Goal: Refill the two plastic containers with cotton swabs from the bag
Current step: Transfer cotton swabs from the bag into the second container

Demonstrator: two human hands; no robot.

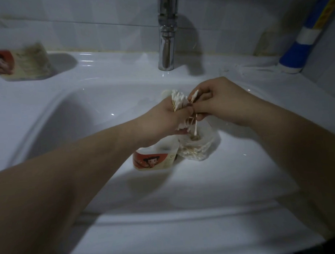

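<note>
In the sink basin [91, 133], the clear container [200, 147] sits directly below your right hand [221, 101], which pinches near-upright swabs [195, 128]; your left hand [162, 120] grips the bundle [178, 101].

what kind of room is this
Most likely a bathroom: a white ceramic sink with a chrome tap against a tiled wall, and a blue and white bottle on the ledge.

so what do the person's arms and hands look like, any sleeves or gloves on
Both are bare: the left hand and right hand wear no gloves, and the forearms show no sleeves up to the frame edge. No watch, ring or bracelet shows. Dim light hides finer marks.
</note>
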